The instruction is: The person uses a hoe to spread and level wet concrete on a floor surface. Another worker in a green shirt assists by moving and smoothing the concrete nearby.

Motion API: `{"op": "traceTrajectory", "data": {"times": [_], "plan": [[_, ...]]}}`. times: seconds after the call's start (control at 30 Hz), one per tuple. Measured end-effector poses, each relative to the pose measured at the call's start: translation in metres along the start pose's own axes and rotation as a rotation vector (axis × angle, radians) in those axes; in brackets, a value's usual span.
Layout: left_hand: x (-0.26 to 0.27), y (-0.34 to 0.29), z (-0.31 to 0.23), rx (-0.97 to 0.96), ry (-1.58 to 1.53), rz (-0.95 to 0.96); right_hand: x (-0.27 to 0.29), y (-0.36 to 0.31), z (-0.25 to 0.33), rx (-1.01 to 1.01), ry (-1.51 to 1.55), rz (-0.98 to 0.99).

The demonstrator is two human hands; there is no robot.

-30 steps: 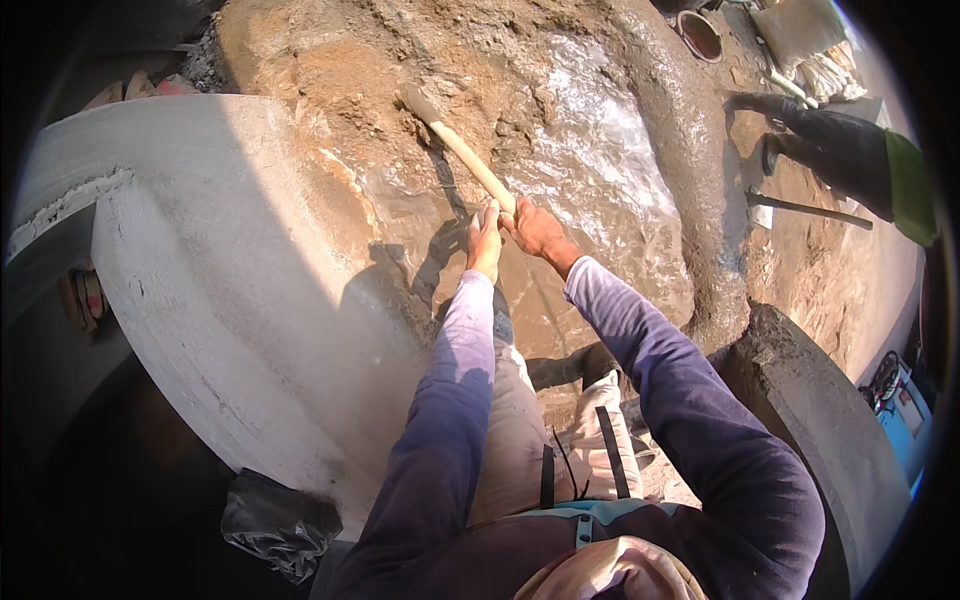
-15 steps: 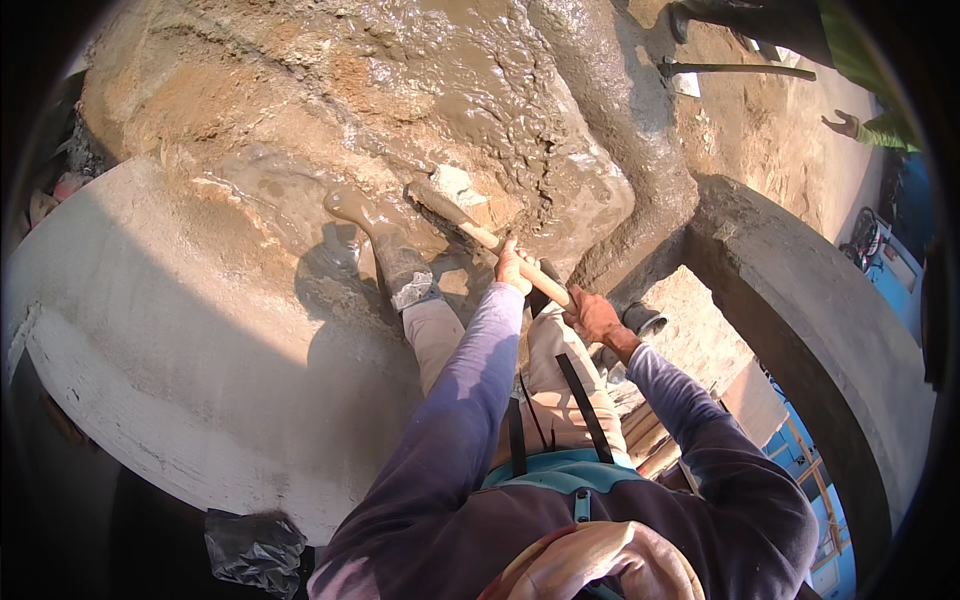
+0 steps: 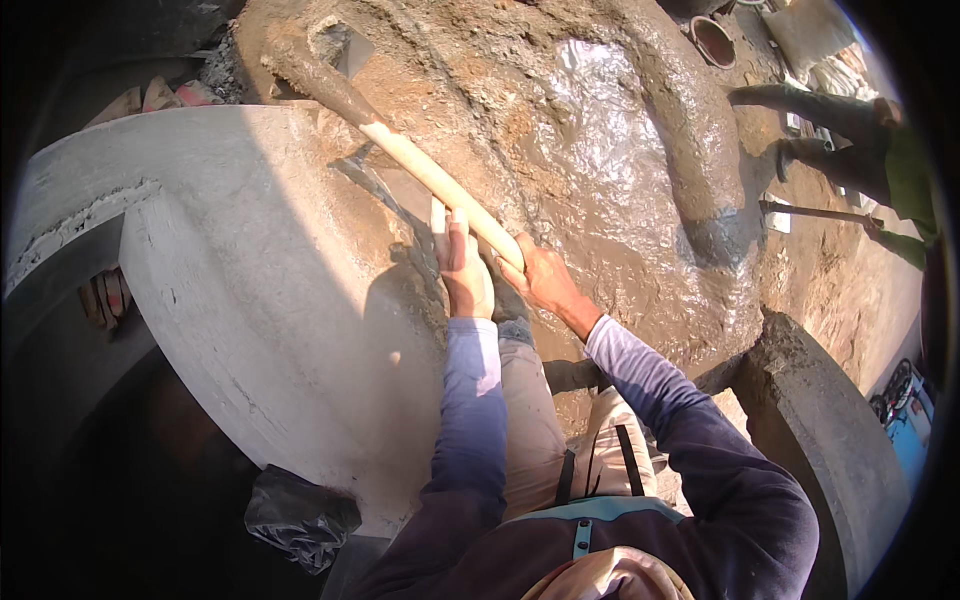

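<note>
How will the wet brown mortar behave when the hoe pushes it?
The wet mortar shines, so it probably flows and slumps slowly. Its thick ridge suggests it is heavy. It coats the hoe, so it likely sticks.

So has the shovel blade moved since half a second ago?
Yes. The shovel blade has swung out away from the person, across the wet mortar pile, and now lies beyond the concrete ring top.

Sunlit muddy ground (image 3: 620,130), concrete rings (image 3: 250,300)
</note>
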State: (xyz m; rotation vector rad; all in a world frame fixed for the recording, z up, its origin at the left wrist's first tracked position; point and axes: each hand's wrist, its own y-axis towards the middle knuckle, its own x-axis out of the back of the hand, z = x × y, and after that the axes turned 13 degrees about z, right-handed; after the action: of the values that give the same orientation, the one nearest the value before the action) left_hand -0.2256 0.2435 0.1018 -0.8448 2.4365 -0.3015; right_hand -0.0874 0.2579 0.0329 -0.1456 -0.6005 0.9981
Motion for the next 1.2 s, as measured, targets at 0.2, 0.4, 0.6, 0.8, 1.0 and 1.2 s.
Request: {"op": "traceTrajectory", "data": {"times": [0.2,0.4,0.6,0.8,1.0,1.2], "plan": [[0.103,-0.037,-0.013,0.195,0.328,-0.247,-0.010,0.310,0.152,0.105,0.136,-0.030],[0.150,-0.119,0.066,0.520,0.228,-0.331,-0.083,0.401,0.061,-0.164,0.239,0.224],[0.156,-0.156,0.067,0.637,0.255,-0.317,-0.106,0.299,0.015,-0.325,0.106,0.297],[0.142,-0.165,0.103,0.516,0.173,-0.213,-0.073,0.186,-0.020,-0.343,-0.004,0.246],[0.065,-0.139,0.146,0.465,0.096,-0.012,-0.039,0.063,-0.120,-0.379,0.133,0.163],[0.060,-0.122,0.249,0.468,-0.047,-0.153,-0.024,-0.119,-0.085,-0.416,0.511,0.354]]}}
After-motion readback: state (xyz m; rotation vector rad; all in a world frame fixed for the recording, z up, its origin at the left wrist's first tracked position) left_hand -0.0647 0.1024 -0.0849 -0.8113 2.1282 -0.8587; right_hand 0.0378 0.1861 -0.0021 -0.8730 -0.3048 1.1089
